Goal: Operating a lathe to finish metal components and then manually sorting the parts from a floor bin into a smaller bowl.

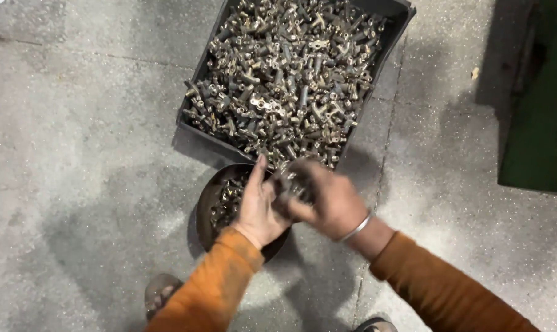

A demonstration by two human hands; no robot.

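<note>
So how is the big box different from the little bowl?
The crate is square-cornered; the pan is round. The crate is bigger and heaped full of small metal parts; the pan looks less full and is half hidden under the left hand and right hand. Both sit on the floor.

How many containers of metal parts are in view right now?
2: a dark crate heaped with parts at top centre, and a round pan just below it, mostly hidden under the hands.
</note>
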